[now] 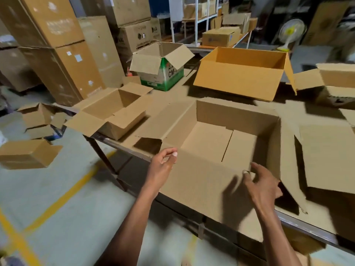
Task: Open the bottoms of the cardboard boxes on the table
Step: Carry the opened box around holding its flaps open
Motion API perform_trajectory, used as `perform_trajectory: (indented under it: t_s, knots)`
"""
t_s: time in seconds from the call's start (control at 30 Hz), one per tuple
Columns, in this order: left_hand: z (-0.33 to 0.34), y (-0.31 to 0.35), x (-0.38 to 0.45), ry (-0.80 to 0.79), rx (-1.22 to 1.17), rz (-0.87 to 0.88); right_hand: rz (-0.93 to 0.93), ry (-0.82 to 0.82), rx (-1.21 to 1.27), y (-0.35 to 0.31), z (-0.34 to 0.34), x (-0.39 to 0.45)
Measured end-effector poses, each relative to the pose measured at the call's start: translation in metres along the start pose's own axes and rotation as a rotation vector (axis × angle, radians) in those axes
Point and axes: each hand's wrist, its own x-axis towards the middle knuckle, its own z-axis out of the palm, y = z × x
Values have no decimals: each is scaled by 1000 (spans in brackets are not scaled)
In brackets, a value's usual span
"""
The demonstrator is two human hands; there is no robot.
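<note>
The only clear writing was "CM-" in white on the green-and-white box (162, 71), which stood on the table (307, 225) beyond and to the left of the large open box (226, 135). Round logos on the stacked cartons (134, 38) behind the green-and-white box were too blurred to read with certainty.

The large open box sat at the table's near edge, mouth up, its bottom flaps closed with a seam down the middle. Its near flap (201, 181) folded out toward the person and hung over the edge.

The left hand (163, 166) reached in from below, palm turned inward, at the left corner of that near flap; its fingers were loosely curled, and whether they pinched the cardboard could not be told. The right hand (263, 185) hovered above the right part of the same flap, fingers spread and slightly bent, gripping nothing, its shadow falling on the cardboard.

Left of the large open box lay a smaller open box (115, 112), flaps splayed. Behind the large open box stood an orange-brown box (242, 73), tilted open toward the person. Right of the large open box lay a flattened carton (328, 156).
</note>
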Motion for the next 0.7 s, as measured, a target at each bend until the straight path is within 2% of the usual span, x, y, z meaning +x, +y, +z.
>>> perform_trajectory:
  t_s: [0.13, 0.4, 0.7]
  knots:
    - [-28, -3, 75, -97, 112, 31, 11, 14, -45, -17, 43, 11]
    - [-78, -26, 211, -72, 175, 11, 97, -1, -231, -49, 85, 12]
    - [-110, -69, 348, -170, 260, -145, 149, 100, -204, -76, 98, -4]
